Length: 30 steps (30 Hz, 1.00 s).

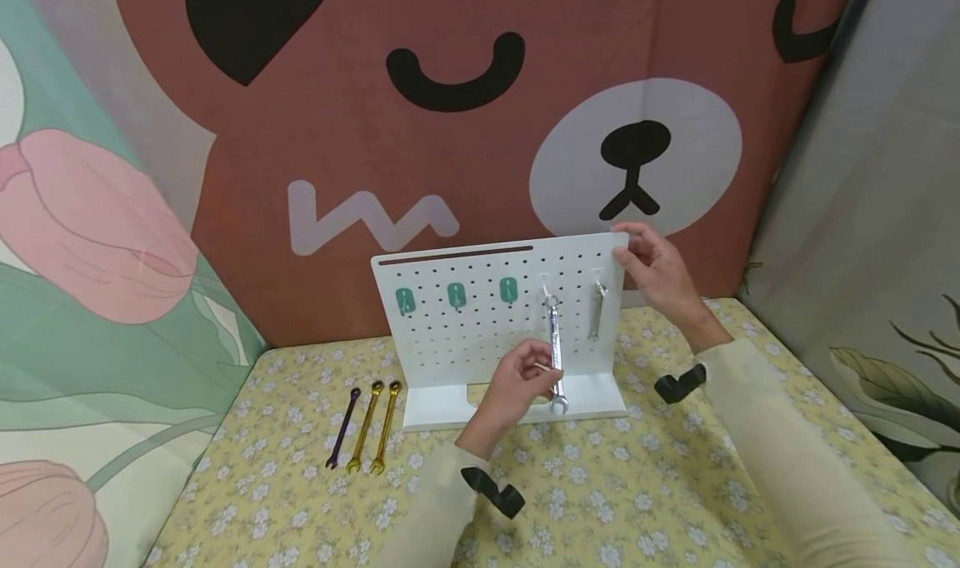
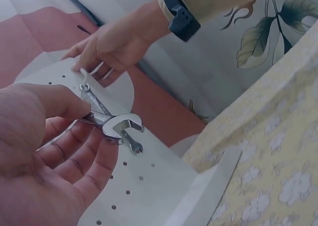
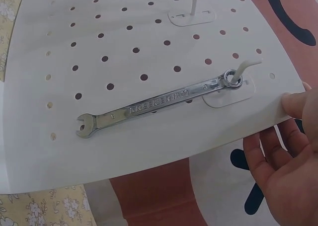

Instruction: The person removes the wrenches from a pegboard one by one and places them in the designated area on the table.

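My left hand (image 1: 519, 378) pinches a silver combination wrench (image 1: 556, 343) between thumb and fingers near its open end, which points down. The ring end is at a white hook (image 3: 194, 5) on the white pegboard (image 1: 450, 347); whether the ring is over the hook I cannot tell. My right hand (image 1: 660, 272) grips the board's upper right corner, thumb in front and fingers behind. A smaller silver wrench (image 3: 159, 101) hangs by its ring on another white hook (image 3: 246, 67) near that hand.
Three green hooks (image 1: 457, 295) sit in a row on the board's left half. Left of the board's base, a purple wrench (image 1: 343, 428) and two gold wrenches (image 1: 365, 426) lie on the floral tablecloth (image 1: 300, 501). A printed bear curtain (image 1: 337, 135) hangs behind.
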{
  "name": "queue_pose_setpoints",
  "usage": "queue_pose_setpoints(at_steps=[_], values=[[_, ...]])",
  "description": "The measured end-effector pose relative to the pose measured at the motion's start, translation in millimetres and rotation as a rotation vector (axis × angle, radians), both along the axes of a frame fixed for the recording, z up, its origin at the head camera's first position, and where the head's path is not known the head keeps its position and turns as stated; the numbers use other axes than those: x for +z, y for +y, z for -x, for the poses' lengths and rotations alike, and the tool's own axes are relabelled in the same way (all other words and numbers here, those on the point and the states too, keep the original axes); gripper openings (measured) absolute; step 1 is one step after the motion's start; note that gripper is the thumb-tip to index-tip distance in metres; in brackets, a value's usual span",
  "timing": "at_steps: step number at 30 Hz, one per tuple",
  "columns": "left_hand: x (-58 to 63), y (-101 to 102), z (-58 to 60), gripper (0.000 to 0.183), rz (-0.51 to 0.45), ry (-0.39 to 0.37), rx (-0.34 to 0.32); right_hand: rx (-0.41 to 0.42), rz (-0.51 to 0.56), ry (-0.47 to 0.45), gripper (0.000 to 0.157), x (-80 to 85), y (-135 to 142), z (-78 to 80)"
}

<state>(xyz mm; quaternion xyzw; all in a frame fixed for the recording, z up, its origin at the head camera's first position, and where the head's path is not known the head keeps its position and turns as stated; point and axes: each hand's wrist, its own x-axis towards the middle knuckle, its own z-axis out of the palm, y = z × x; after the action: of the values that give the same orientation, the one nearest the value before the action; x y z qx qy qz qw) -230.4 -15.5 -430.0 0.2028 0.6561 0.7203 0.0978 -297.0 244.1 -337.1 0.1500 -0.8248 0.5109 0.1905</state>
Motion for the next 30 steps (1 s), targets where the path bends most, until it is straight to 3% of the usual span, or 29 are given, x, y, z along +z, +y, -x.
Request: queue_pose_setpoints(at_steps=[12,21,30], values=[[14.4,2,-12.4,0.025,-0.115,-0.072,-0.056,0.017,0.004,0.019,0.038,-1.2,0,1.0],[21.8,1,-17.9,0.024,-0.122,-0.06,-0.042,0.018,0.011,0.012,0.037,-1.1,0,1.2],[30.3,-2,-21.6,0.027,-0.122,-0.053,-0.093,0.013,0.015,0.01,0.038,-1.9,0,1.2]])
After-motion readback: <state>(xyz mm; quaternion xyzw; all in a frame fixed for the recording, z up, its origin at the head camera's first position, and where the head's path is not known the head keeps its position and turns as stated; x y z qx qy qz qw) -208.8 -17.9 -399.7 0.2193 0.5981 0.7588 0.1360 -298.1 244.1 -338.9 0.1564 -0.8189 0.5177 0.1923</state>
